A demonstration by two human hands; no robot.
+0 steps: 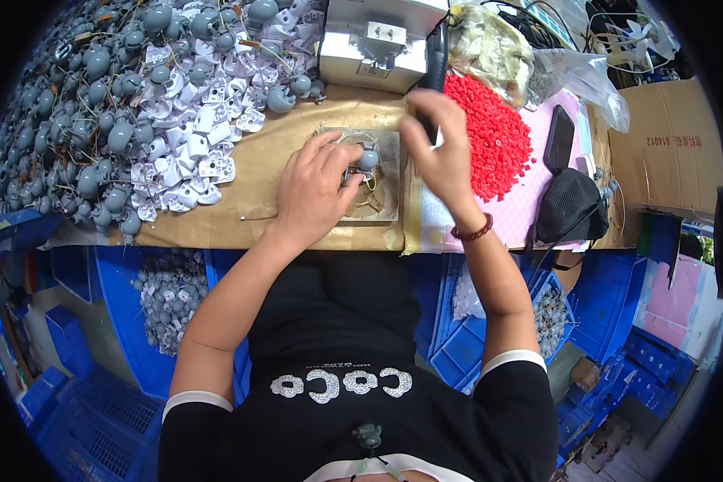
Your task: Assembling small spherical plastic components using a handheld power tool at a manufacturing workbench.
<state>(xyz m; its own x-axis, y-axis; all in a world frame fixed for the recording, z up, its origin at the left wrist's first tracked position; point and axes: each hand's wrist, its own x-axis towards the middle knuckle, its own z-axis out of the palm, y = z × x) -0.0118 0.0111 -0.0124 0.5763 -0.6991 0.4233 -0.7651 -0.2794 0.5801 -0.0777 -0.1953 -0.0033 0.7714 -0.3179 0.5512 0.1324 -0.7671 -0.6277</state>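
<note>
A small grey round part [367,158] sits on a metal plate [387,178] at the table's near edge, pinched at the fingertips of the left hand [313,191], which closes on it. The right hand [438,149], just beside, grips a black tool [435,60] upright. Red beads [494,136] lie right; grey and white parts [136,104] pile left.

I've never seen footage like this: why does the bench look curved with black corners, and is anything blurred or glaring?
Head view: the fisheye lens bends the bench edge and leaves a black rim around the round image. Light is even and soft, with no harsh shadows. The white box is bright but not glaring. The right hand looks slightly soft; the left hand and red beads are sharp.
</note>
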